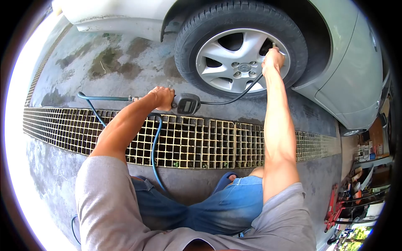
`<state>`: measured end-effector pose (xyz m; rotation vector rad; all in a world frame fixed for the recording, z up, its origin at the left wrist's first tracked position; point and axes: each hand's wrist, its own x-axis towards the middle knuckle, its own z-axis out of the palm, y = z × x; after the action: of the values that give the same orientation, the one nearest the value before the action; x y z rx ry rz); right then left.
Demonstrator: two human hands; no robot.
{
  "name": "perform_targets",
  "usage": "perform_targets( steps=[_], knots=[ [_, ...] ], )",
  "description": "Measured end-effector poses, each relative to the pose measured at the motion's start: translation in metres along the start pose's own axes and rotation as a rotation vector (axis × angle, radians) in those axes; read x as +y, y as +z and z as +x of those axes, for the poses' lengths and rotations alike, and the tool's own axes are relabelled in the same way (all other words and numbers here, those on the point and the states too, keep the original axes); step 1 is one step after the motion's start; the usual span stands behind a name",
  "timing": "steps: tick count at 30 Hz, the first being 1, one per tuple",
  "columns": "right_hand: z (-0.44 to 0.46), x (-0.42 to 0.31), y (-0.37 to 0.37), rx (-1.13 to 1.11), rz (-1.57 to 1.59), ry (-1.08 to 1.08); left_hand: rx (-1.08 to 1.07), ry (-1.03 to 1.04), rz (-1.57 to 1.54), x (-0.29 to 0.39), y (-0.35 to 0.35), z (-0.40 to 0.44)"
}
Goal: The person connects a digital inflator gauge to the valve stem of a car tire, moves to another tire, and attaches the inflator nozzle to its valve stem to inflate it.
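Observation:
My left hand (162, 98) is wrapped round the handle of a tire inflator with a digital gauge (186, 104), held above the floor grate. A blue air hose (106, 98) joins the inflator's left end through a metal fitting. From its other end a black hose (234, 100) curves up to the wheel. There my right hand (273, 59) grips the chuck end of that hose at the upper right of the silver rim (234, 54). The tip of the chuck shows above my fingers; whether it sits on the valve I cannot tell. The black tire (188, 54) surrounds the rim.
The car's pale body panel (347, 62) rises right of the wheel. A yellowish floor grate (217, 138) crosses in front of my legs, with a loop of blue hose over it. A red floor jack (333, 209) and cluttered shelves stand at the far right. Stains mark the concrete (134, 83).

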<state>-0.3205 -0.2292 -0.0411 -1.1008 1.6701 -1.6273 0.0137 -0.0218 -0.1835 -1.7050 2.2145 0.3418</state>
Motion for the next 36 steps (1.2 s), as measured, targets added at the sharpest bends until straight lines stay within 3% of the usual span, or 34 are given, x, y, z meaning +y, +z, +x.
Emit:
perform_targets(
  steps=[9,16,21,36],
  knots=[
    [-0.007,-0.004,-0.001,0.000,0.018,0.030,-0.001,-0.001,0.002,0.000,0.001,-0.003],
    [0.008,0.007,-0.002,-0.045,-0.140,-0.122,-0.015,0.029,-0.020,-0.001,0.001,-0.002],
    [-0.021,-0.017,-0.005,-0.016,0.018,0.053,-0.036,0.033,0.005,-0.002,0.000,-0.001],
    [-0.017,-0.014,-0.002,-0.005,0.026,0.049,-0.015,0.034,0.011,-0.002,0.002,0.000]
  ],
)
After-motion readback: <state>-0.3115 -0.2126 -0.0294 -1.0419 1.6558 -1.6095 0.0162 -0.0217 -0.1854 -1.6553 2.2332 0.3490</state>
